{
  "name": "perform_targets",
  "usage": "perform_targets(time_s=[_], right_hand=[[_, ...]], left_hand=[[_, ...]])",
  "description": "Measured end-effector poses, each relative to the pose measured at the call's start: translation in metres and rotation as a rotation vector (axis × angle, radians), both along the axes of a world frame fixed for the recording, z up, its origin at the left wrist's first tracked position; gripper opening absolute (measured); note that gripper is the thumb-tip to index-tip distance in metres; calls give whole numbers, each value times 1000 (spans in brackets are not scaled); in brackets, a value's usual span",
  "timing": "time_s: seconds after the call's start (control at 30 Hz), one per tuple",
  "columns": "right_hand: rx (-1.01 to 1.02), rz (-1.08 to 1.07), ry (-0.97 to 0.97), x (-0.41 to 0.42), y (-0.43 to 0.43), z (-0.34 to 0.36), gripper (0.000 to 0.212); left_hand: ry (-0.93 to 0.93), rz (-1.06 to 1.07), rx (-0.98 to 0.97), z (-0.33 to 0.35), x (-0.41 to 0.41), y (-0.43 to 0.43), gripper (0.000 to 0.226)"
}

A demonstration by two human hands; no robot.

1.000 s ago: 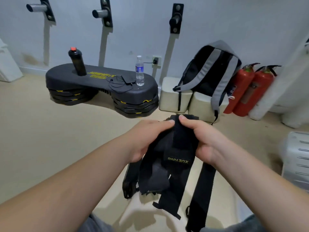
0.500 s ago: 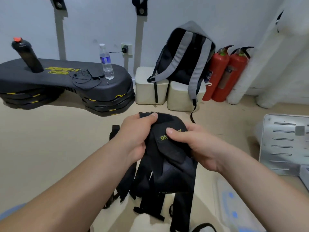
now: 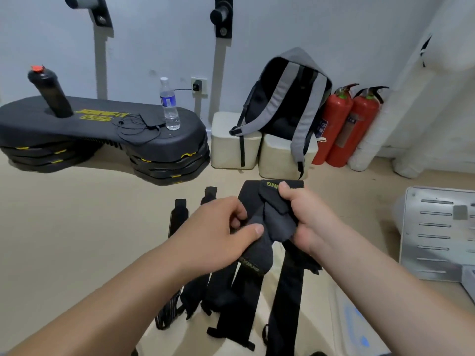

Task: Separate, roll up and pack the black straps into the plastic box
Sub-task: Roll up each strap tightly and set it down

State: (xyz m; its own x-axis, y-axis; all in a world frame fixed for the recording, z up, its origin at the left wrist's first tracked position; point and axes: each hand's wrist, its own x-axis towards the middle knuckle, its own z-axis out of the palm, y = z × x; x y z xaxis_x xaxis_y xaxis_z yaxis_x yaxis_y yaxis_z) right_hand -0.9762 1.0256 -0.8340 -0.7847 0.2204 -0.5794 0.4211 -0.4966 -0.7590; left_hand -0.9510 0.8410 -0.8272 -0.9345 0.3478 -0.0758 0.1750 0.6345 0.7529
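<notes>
straps (image 3: 267, 219): black cloth, soft and matt, with yellow letters sewn on
floor (image 3: 77, 227): smooth, pale tan, not shiny
step board (image 3: 102, 127): black plastic, dull, with a fine rough top
water bottle (image 3: 169, 104): clear, shiny plastic
backpack (image 3: 290, 98): grey and black cloth, matt
fire extinguishers (image 3: 344, 124): red painted metal, a bit glossy
panel (image 3: 437, 232): grey metal, smooth, with slots
wall (image 3: 334, 34): white paint, flat and matt

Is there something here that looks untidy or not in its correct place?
Yes: the black straps form a tangled bunch, gripped by the left hand and right hand, ends dangling unrolled. Nothing appears spilled or broken.
</notes>
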Motion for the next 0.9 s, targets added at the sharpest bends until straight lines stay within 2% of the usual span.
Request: perform_targets(time_s=[0.1, 0.2, 0.43, 0.57, 0.67, 0.73, 0.83, 0.9], right_hand=[[-132, -13, -45, -5, -12, 6, 33], [-155, 9, -62, -7, -22, 9, 34], [151, 129, -39, -19, -8, -21, 28], [274, 67, -76, -25, 10, -32, 27], [329, 49, -55, -27, 19, -34, 29], [332, 137, -31, -22, 17, -31, 19], [308, 334, 49, -10, 4, -23, 18], [248, 409, 138, -4, -6, -13, 21]], left_hand=[[-58, -9, -12, -5, 11, -6, 31], [-89, 19, 70, -2, 9, -13, 33], [-64, 31, 108, 17, -3, -18, 30], [19, 135, 144, 28, -11, -33, 22], [30, 186, 249, 34, -14, -48, 27], [-10, 198, 341, 33, -13, -54, 29], [-99, 146, 438, 33, -10, -57, 3], [-119, 81, 439, 36, -7, -56, 15]])
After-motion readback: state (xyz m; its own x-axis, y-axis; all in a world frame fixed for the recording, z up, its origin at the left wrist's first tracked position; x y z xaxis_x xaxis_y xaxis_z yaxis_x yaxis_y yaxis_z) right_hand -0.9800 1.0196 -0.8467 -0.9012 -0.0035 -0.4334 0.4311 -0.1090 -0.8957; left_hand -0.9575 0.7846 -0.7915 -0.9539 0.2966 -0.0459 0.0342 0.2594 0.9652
